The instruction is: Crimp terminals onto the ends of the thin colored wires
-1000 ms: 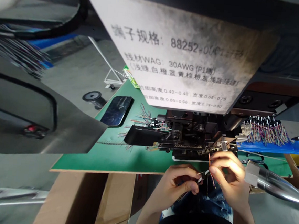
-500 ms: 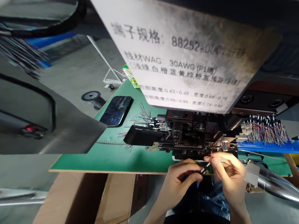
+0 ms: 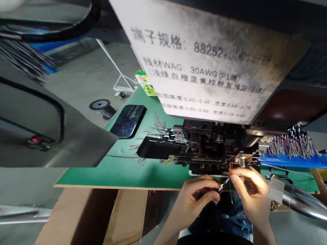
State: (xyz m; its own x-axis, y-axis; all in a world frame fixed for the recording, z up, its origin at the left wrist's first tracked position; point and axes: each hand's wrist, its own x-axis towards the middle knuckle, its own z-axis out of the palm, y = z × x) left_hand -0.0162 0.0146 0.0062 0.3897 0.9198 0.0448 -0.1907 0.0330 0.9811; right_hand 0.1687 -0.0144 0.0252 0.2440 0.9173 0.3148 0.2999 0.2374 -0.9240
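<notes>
My left hand (image 3: 195, 200) is closed in a pinch on a thin dark cable (image 3: 223, 186) with a white band, just in front of the crimping machine (image 3: 204, 141). My right hand (image 3: 251, 191) pinches an orange wire (image 3: 230, 168) that fans out from the cable's end. The tip of that wire points up into the machine's die area, where I cannot make out the contact. A loose thin wire (image 3: 231, 197) hangs down below my right fingers. A strip of terminals (image 3: 208, 160) runs along the machine's feed track.
A white label (image 3: 213, 62) covers the machine's front. On the green table (image 3: 91, 175) lie a phone (image 3: 127, 120) and wire bundles (image 3: 159, 128). More bundles (image 3: 292, 144) sit on a blue tray (image 3: 299, 160). A metal lamp (image 3: 301, 199) juts in beside my right hand.
The machine's press head has moved down. My right fingers and the orange wire have shifted slightly up and left toward the die. My left hand keeps its pinch on the cable.
</notes>
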